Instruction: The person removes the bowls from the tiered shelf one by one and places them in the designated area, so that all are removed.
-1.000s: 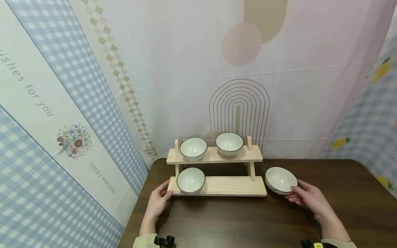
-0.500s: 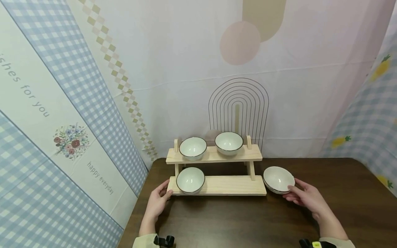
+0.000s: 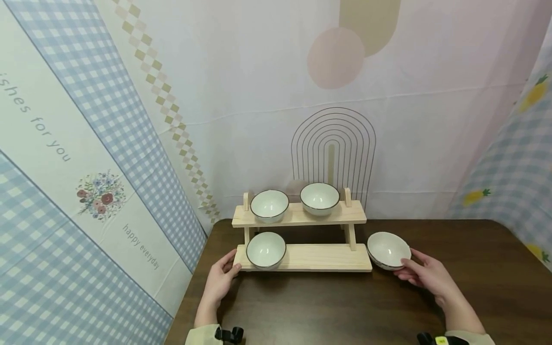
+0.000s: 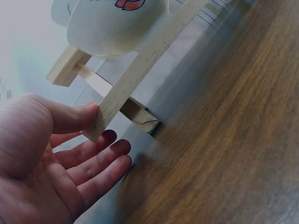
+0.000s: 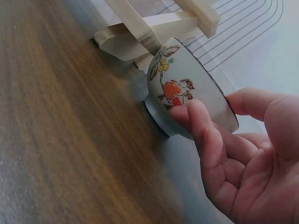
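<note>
The right hand [image 3: 426, 277] pinches a round white fruit-painted ceramic bowl [image 3: 388, 250], mouth upward, right of a pale two-tier wooden rack [image 3: 323, 257]. The rack's long axis runs left-right; the left hand [image 3: 219, 281] grips its left end. Three dark-rimmed white ceramic bowls [image 3: 320, 198] occupy upper tier and lower left.

Beige sleeves [image 3: 203, 335], bare hands [image 3: 219, 281]
Behind the hands, black fittings [image 3: 229, 335] sit at the sleeves, the right one bearing a yellow label [image 3: 441, 341].

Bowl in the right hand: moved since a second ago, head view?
Yes, slightly: in the head view the bowl in the right hand has shifted left, closer to the wooden rack.
</note>
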`<state>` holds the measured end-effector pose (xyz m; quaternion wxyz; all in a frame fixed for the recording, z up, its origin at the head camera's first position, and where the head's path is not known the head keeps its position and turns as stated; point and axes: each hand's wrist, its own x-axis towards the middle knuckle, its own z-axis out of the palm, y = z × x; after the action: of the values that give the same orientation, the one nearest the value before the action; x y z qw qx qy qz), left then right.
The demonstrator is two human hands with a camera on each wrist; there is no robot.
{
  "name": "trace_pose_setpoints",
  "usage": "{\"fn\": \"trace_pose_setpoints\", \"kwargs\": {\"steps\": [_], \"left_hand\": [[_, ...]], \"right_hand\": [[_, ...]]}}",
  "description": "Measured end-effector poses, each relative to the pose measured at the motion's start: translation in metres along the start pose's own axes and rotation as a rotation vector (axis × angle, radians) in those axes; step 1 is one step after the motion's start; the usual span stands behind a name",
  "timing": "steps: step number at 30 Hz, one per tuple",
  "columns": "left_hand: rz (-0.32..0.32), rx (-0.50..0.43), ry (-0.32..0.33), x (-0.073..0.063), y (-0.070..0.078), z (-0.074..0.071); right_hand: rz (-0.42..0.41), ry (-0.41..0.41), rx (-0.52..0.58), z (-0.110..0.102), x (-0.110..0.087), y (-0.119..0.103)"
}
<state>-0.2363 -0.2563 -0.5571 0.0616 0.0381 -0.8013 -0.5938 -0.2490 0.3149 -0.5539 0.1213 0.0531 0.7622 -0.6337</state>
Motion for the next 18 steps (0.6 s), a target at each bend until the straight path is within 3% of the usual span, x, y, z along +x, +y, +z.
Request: {"fn": "trace_pose_setpoints", "kwargs": {"steps": [18], "left_hand": [[0.01, -0.026, -0.015, -0.0039, 0.0054, -0.0021]], "right_hand": [[0.043, -0.036, 0.021, -0.0057, 0.0019, 0.0043]]}}
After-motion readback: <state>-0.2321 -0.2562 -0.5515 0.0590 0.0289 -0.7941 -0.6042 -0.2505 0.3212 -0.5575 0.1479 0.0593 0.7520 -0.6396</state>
